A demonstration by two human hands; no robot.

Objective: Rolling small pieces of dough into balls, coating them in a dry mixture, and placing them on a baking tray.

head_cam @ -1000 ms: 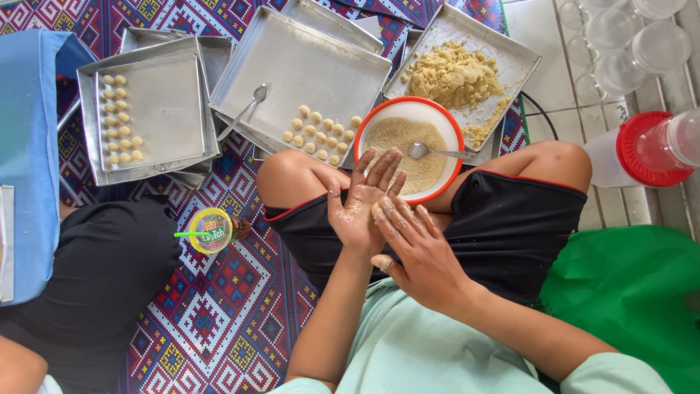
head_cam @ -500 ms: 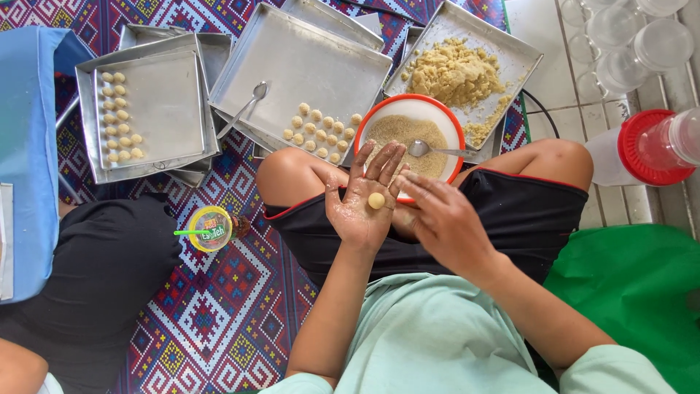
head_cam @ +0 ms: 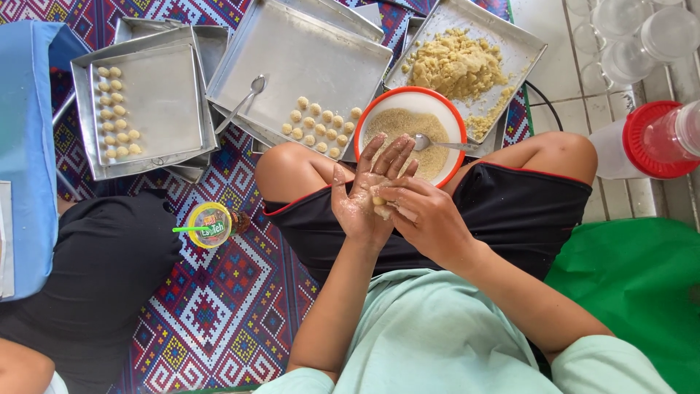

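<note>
My left hand point(head_cam: 364, 193) is held flat, palm up, above my lap, with a small pale dough ball point(head_cam: 379, 206) resting on it. Fingers of my right hand point(head_cam: 426, 219) press on that ball. Just beyond my hands stands a white bowl with an orange rim point(head_cam: 364, 117), filled with fine crumbs and holding a spoon point(head_cam: 437, 144). Behind it a metal tray point(head_cam: 521, 44) carries a heap of yellow dough point(head_cam: 456, 66). The middle tray point(head_cam: 306, 51) holds rows of dough balls point(head_cam: 317, 125) and a spoon point(head_cam: 244, 98).
A left tray point(head_cam: 160, 95) with two columns of dough balls sits on stacked trays. A lidded cup with a green straw point(head_cam: 208, 225) stands on the patterned mat. Another person in black point(head_cam: 87, 284) sits at left. A red-lidded jar point(head_cam: 652, 138), clear containers point(head_cam: 642, 29) and green cloth point(head_cam: 634, 284) lie right.
My hands were pressed palm to palm rolling dough. They came apart, showing the ball on my left palm, and my right fingers now pinch it there.
</note>
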